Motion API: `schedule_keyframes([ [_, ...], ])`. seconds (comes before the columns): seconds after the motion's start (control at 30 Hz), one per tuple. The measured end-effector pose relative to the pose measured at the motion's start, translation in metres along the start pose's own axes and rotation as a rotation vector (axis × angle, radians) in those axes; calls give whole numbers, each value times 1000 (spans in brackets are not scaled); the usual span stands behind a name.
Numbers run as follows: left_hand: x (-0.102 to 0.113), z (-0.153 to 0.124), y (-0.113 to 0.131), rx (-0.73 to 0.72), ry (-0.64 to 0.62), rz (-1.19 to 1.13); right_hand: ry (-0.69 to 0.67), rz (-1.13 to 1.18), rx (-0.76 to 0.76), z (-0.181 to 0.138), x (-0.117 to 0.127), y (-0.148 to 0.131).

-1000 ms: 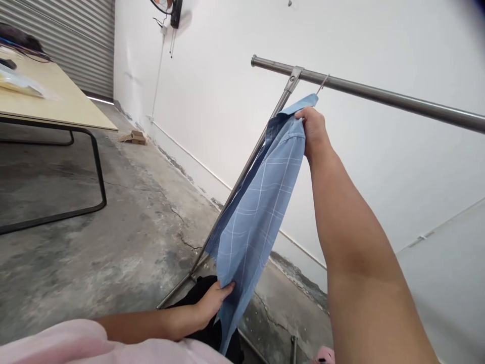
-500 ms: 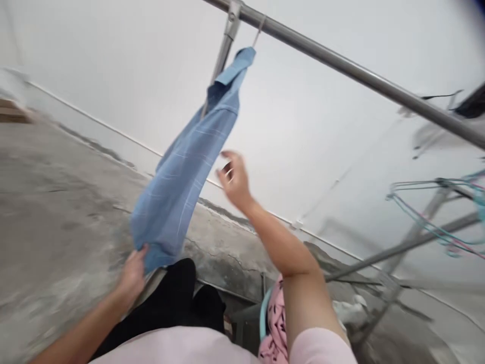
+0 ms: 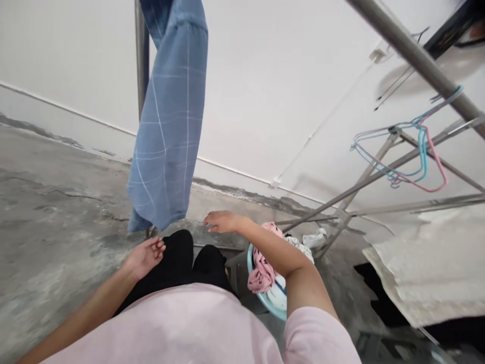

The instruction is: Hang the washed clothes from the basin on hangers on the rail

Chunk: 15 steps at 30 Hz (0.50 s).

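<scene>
While the blue checked shirt (image 3: 170, 116) hangs in front of a metal upright (image 3: 141, 65), its collar end cut off by the top edge of my view, I find neither hand holding it. I record the left hand (image 3: 146, 258) just beside the shirt's hem, palm turned up, fingers loosely curled and gripping nothing; I see no contact with the cloth. I record the right hand (image 3: 222, 221) to the right of the hem, clear of it, fingers loosely extended around nothing; their exact spacing I cannot tell. Its forearm crosses above a light-blue tub (image 3: 271, 307) containing a pink, dark-marked cloth (image 3: 261, 275) and whitish items. Farther right, I note teal and pink hangers (image 3: 445, 178) on a metal rail (image 3: 419, 54), with an off-white cloth (image 3: 435, 268) spread below them.
</scene>
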State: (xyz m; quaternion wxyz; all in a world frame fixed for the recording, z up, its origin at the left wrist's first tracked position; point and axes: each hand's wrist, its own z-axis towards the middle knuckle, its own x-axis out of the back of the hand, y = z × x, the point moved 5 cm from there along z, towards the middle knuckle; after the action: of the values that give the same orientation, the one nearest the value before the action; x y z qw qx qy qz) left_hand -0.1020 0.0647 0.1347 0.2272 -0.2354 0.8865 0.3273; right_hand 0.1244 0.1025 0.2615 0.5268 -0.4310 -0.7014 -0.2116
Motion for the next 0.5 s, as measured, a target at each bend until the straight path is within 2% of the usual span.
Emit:
schedule_keyframes([
  [0.1, -3, -3, 2, 11, -38, 33, 56, 136, -162, -45, -33, 24],
  [0.23, 0, -7, 0, 63, -42, 72, 181, 337, -420, -136, -96, 47],
  [0.4, -4, -5, -7, 95, 61, 123, 355, 499, -813, -261, -175, 51],
  [0.5, -16, -4, -12, 71, 48, 148, 462, 558, -1014, -310, -215, 47],
])
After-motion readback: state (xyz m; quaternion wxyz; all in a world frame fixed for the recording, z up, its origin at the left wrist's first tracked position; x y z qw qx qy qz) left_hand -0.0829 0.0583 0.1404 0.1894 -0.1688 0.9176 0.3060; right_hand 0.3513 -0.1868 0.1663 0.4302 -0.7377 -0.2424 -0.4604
